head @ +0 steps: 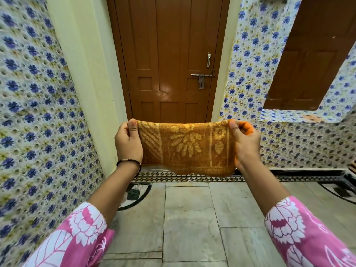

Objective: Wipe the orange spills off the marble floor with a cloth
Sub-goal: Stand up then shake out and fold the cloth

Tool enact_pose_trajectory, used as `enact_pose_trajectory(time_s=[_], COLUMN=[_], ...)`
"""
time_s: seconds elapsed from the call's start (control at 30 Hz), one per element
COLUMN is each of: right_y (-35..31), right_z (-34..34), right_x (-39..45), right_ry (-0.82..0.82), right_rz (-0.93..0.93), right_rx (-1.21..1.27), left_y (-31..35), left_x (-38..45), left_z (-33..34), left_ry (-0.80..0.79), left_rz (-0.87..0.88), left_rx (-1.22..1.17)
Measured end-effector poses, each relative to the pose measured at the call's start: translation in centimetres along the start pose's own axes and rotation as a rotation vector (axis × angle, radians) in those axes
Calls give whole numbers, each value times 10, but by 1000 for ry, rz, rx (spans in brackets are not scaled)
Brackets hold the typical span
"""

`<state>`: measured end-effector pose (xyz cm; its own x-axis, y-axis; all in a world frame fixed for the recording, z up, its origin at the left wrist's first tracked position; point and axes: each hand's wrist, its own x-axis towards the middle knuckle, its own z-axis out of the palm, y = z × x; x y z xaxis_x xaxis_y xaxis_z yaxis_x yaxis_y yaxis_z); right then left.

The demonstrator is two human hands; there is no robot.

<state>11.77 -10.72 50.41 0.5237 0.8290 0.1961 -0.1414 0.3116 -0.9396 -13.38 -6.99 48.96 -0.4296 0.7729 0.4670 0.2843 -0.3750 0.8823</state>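
Nearest are two pink sleeves [81, 234] with white flowers, and below them the marble floor [190, 218], grey-green slabs. I see no orange spill on the part in view. A dark patterned border strip [173, 178] crosses the floor farther out.

Above it, both arms are stretched forward, and the orange cloth [185, 147] hangs in the air between the hands, pulled flat, well above the floor. The left hand [128, 140], with a dark bracelet [131, 162] at the wrist, pinches the left top corner, thumb in front. The right hand [245, 142] pinches the right top corner; a bunch of cloth sticks out behind its fingers. So each grip is closed on the cloth.

Behind stands a closed brown door [169, 60] between walls of blue-flower tiles [34, 93].
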Motion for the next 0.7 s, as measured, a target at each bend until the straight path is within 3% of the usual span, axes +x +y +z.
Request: enact_pose_trajectory(time_s=[0.1, 0.2, 0.3, 0.47, 0.7], right_y=[5, 10, 17, 24, 26], right_z=[-7, -7, 1, 28, 58], right_x=[6, 8, 6, -20, -58], right_ry=[-58, -57, -19, -15, -87], right_rz=[127, 307, 374, 250, 82], right_rx=[-13, -16, 9, -14, -97], left_y=[-10, -20, -25, -13, -1], left_x=[3, 5, 1, -25, -46], left_z=[-2, 1, 10, 30, 48], left_ry=[-72, -97, -192, -366, -426], left_rz=[13, -119, -251, -264, -211], left_rx=[51, 55, -5, -101, -111])
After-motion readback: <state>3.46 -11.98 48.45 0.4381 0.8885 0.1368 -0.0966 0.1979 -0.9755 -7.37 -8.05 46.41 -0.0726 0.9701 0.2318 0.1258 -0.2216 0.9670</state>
